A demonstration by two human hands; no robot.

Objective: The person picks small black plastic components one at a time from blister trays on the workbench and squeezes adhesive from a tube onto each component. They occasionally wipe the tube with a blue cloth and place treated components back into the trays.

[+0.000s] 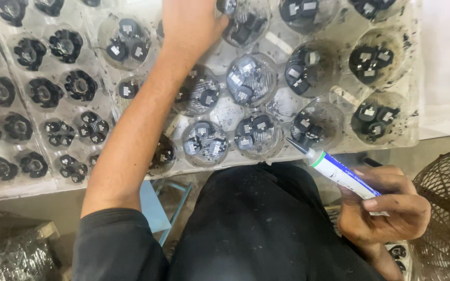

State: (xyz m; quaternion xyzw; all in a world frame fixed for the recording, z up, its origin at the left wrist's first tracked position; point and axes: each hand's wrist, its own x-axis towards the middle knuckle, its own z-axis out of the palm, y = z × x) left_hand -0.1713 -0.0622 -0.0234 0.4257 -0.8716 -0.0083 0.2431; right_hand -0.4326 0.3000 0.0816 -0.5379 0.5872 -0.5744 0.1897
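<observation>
My left hand point(189, 22) reaches far up over a clear plastic tray point(282, 104) with round cups, and its fingers rest at a cup near the tray's top edge; what the fingers hold is hidden. Each cup holds small black parts with grey squares on them point(251, 80). My right hand point(386, 205) is at the lower right, closed around a white tube with a green band and a grey nozzle point(334, 169). The nozzle tip points up-left, close to the tray's near edge and apart from the cups.
A second clear tray point(6, 187) on the left carries several black round flower-shaped parts. A wire fan guard point(449, 198) stands at the right edge. My dark trousers fill the bottom middle, with a light blue stool frame point(154, 208) beside them and a wrapped bundle point(11, 250) at the lower left.
</observation>
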